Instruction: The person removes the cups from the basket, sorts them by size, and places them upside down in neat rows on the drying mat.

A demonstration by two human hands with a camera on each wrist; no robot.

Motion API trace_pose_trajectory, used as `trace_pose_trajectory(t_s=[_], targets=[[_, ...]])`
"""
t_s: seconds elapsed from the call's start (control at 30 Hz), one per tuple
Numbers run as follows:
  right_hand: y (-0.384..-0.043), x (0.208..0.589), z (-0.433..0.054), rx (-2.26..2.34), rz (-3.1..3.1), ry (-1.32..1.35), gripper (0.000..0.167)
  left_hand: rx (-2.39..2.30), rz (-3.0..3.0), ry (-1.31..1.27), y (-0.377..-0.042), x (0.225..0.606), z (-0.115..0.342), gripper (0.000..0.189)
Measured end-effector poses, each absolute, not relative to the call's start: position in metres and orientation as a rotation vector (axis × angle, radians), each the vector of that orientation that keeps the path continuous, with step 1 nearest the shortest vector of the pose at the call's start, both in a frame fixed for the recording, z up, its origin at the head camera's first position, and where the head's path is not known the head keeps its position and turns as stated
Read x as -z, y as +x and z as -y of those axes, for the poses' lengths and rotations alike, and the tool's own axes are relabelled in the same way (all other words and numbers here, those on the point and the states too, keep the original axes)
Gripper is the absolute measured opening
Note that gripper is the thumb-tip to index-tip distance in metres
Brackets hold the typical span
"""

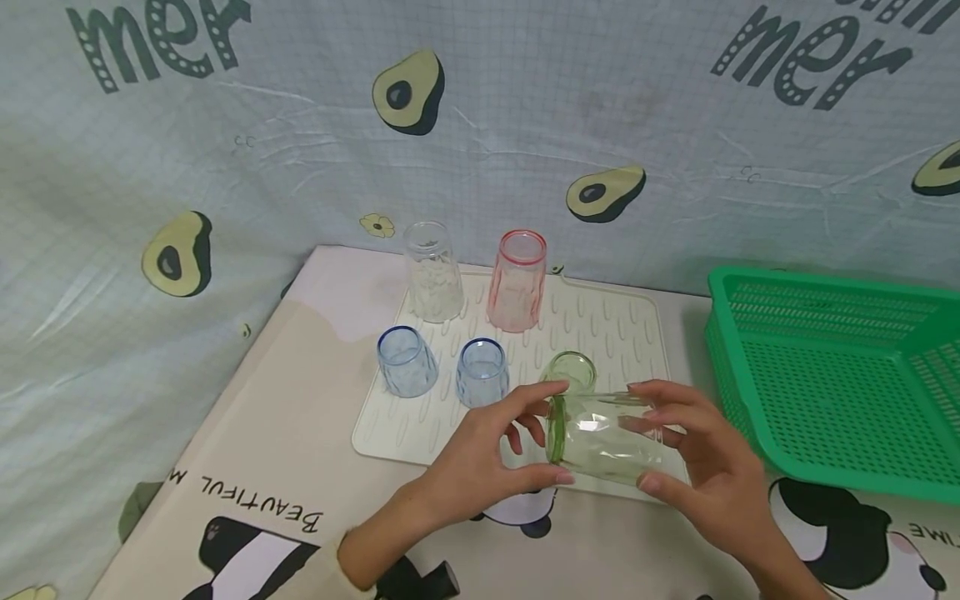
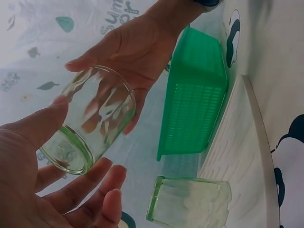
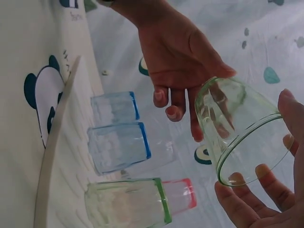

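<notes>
A green-tinted drinking glass (image 1: 607, 437) lies sideways in the air over the front of a drying mat (image 1: 618, 321). My left hand (image 1: 480, 450) holds it by the thick green base, thumb below and forefinger above. At the rim end, my right hand (image 1: 705, 467) grips it between thumb and fingers. Behind it, a second green glass (image 1: 570, 369) stands on the mat, partly hidden in the head view. Two blue glasses (image 1: 405, 367) are left of it. A pink glass (image 1: 516, 292) and a clear glass (image 1: 435, 287) stand at the back.
A green plastic basket (image 1: 817, 467) sits on the table to the right of the mat. Behind the table hangs a cloth (image 1: 510, 150) printed with avocados. A printed cover (image 1: 292, 425) lies over the table.
</notes>
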State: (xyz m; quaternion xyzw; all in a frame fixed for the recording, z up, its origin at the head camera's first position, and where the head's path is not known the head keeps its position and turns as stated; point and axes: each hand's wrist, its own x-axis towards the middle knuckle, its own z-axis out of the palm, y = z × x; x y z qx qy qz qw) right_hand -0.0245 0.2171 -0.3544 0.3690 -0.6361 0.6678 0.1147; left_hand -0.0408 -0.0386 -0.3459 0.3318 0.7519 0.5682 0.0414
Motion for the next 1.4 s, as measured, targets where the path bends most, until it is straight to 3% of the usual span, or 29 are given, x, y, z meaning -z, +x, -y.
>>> trace_pose_trajectory(t_s=[0.27,0.57,1.0,1.4], targets=[[-0.025,0.352,-0.215,-1.772,2.073,1.115,0.085,-1.770,-2.336,0.998,-0.041,0.348,0.039,0.068],[-0.024,0.346,-0.201,-1.232,2.138,1.212,0.070,-1.772,-2.414,1.149,-0.044,0.350,0.040,0.068],[-0.026,0.357,-0.195,-1.158,2.146,1.273,0.063,-1.763,-2.477,1.258,-0.042,0.351,0.037,0.069],[-0.025,0.368,-0.202,-1.079,2.300,1.214,0.067,-1.682,-2.517,1.299,-0.040,0.352,0.035,0.070]])
